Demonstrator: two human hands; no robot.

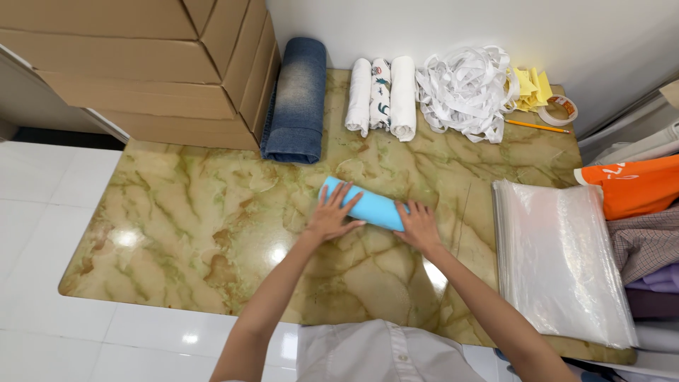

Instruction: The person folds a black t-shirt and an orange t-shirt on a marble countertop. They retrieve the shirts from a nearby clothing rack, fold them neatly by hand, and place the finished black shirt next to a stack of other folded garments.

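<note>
Head view: a light-blue cloth roll (369,206) is being pressed on the marble tabletop (198,226) under the flat, unclenched left hand (331,216) and right hand (419,225); rolling seems nearly finished, and even pressure is called for next.

5 fabric rolls (370,207), 1 pencil (536,126)

Both forearms bare, no sleeves showing. Left hand (331,216) and right hand (419,228) wear no gloves. Below, a white buttoned shirt (385,354), possibly collared.
</note>
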